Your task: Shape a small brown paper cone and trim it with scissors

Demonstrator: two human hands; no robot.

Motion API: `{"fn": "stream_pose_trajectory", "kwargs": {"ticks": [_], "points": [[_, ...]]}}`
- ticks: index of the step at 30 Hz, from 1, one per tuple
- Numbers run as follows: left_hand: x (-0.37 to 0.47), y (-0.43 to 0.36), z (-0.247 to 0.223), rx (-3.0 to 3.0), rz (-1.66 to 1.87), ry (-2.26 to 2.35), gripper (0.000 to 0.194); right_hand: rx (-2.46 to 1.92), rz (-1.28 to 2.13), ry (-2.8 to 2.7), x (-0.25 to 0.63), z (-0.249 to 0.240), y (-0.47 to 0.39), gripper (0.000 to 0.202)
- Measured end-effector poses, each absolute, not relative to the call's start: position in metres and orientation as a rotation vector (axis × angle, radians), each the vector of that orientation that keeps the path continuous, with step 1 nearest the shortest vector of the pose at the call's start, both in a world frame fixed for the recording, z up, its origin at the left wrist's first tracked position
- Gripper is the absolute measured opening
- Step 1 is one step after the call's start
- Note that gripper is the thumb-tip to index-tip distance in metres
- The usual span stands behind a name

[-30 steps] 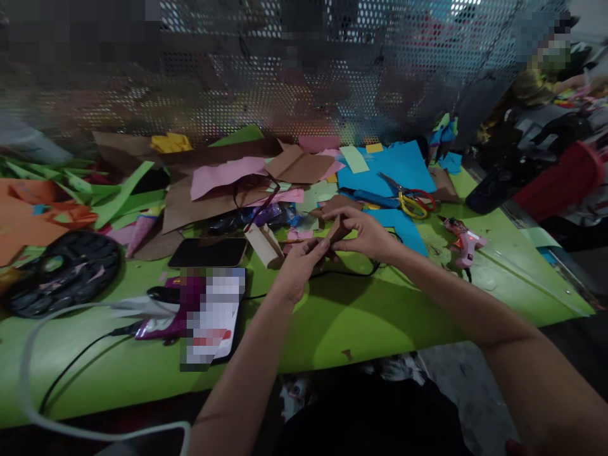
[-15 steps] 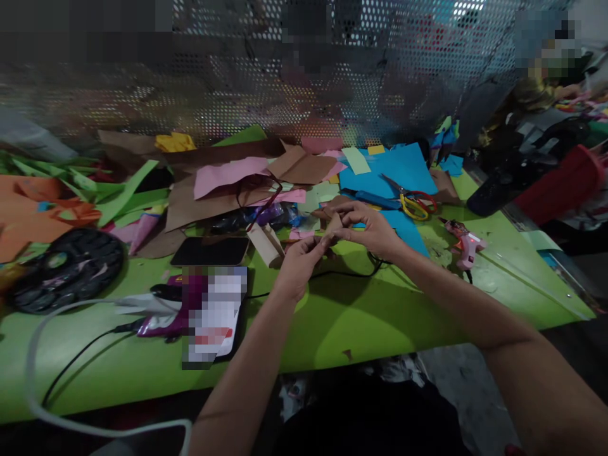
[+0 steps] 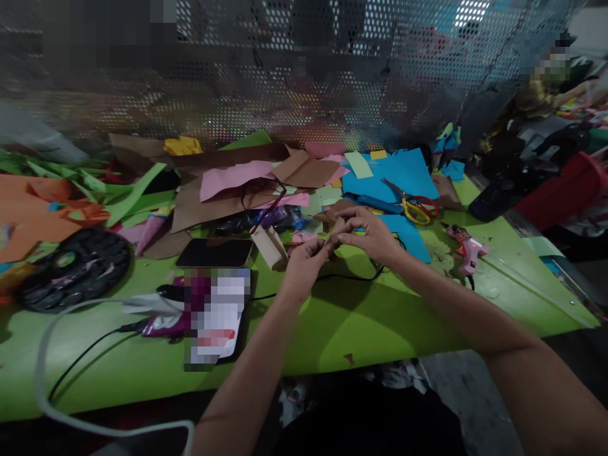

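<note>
Both hands meet over the green table [image 3: 351, 323], pinching a small brown paper piece [image 3: 336, 233] between them. My left hand [image 3: 305, 266] has its fingers closed on the lower left end of the piece. The fingers of my right hand [image 3: 373, 239] are bent round its upper right side. Fingers hide much of the piece. Just left of my left hand lies a folded tan paper piece [image 3: 268, 247], and glasses [image 3: 261, 202] rest behind it. A black cable [image 3: 351, 277] runs under the hands.
Scissors [image 3: 413, 206] lie on blue paper [image 3: 408, 171], with a pink glue gun [image 3: 472, 252] to the right. At left are a phone [image 3: 221, 316], a purple device [image 3: 166, 323], a dark flat object [image 3: 213, 253] and a black round tray [image 3: 76, 269]. Coloured paper lines the back.
The whole view has shifted slightly, so the table items appear a little further right. Both hands remain together on the brown piece, with a small change in finger pose.
</note>
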State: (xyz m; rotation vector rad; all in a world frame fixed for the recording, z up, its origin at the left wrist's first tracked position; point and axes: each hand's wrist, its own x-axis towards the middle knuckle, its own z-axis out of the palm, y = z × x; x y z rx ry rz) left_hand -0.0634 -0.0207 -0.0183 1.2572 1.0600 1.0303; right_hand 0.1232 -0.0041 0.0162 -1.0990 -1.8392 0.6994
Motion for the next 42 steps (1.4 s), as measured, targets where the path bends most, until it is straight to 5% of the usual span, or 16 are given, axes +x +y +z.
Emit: {"fn": "stream_pose_trajectory", "kwargs": {"ticks": [25, 38, 42], "points": [[-0.062, -0.023, -0.008, 1.167, 1.002, 0.997, 0.04, -1.043, 0.623, -1.86, 0.119, 0.015, -0.007, 0.015], [-0.069, -0.028, 0.001, 1.799, 0.95, 1.276, 0.025, -1.116, 0.715, -1.799, 0.121, 0.021, 0.0, 0.021], [-0.086, -0.022, 0.006, 1.581, 1.259, 1.4, 0.022, -1.116, 0.686, -1.768, 0.108, 0.021, 0.018, 0.02]]}}
